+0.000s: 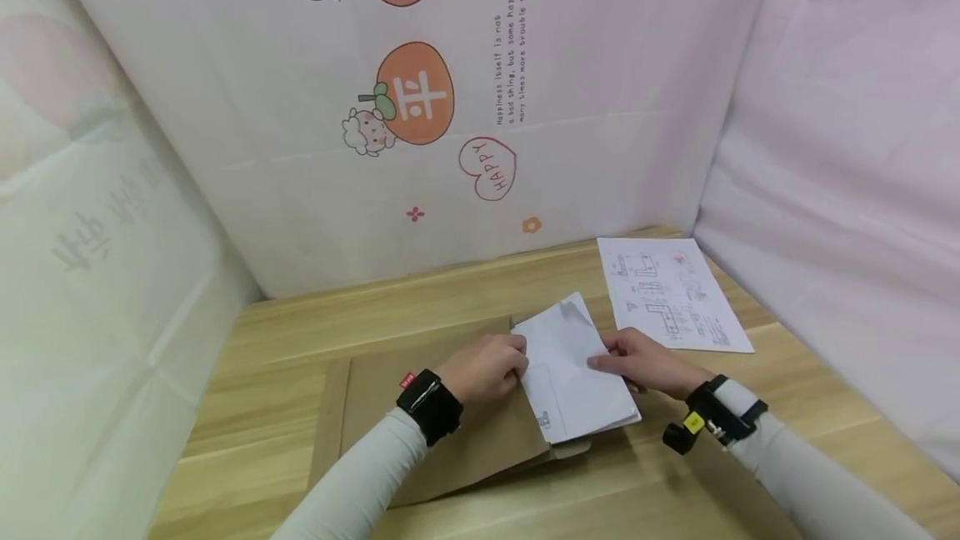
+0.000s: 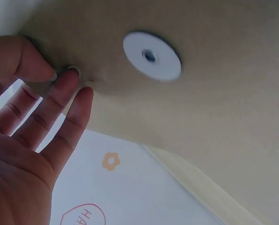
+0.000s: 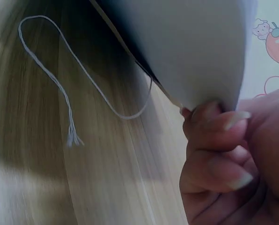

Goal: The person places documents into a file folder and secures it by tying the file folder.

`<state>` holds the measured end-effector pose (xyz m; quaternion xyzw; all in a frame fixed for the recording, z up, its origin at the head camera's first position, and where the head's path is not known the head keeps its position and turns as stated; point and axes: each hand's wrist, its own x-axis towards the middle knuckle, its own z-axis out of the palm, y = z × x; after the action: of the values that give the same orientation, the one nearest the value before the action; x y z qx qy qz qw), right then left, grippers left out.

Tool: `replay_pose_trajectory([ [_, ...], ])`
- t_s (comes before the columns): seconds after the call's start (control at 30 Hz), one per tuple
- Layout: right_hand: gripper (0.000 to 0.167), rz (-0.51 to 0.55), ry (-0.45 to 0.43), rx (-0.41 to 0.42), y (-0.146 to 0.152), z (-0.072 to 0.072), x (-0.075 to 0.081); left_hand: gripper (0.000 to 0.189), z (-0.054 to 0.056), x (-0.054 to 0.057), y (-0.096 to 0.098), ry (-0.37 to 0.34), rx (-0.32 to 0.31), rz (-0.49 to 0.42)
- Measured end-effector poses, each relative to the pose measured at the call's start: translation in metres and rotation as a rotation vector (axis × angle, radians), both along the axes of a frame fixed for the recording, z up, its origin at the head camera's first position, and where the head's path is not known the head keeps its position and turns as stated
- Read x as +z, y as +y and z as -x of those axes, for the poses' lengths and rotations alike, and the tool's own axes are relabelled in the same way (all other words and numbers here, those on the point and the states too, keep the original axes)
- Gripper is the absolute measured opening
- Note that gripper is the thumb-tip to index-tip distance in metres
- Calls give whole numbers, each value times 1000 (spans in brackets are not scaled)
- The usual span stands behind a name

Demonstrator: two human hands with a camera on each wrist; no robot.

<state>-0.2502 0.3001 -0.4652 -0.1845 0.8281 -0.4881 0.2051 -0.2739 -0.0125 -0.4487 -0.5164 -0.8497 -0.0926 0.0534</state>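
A brown kraft document envelope lies on the table, its mouth toward the right. White sheets of paper stick out of that mouth at a slant. My left hand pinches the envelope's upper layer at the mouth; the left wrist view has its thumb and fingertips meeting at the brown edge. With thumb and curled fingers, my right hand grips the right edge of the sheets. A round white button shows on the envelope in the left wrist view. White string trails over the wood near the right hand.
A printed sheet with line drawings lies flat at the back right of the wooden table. Patterned cloth hangs behind the table and along both sides.
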Motion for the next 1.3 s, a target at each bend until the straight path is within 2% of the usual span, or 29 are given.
replay_pose_trajectory([
  [0.17,25,14,-11,34,4,0,4,23,1,0,-1,-1,-27,-29],
  [0.5,25,36,-29,50,11,2,5,25,-2,0,-1,1,-56,-11],
  [0.7,26,53,-28,65,17,6,5,26,-3,6,0,-7,-60,-13],
  [0.9,25,36,-32,43,23,7,3,26,-5,9,-1,-21,-65,-10],
  [1.13,26,12,-32,39,33,7,8,28,-5,11,-1,-22,-102,-29],
  [1.3,26,14,-22,33,36,8,10,29,-5,12,-2,-21,-84,-16],
])
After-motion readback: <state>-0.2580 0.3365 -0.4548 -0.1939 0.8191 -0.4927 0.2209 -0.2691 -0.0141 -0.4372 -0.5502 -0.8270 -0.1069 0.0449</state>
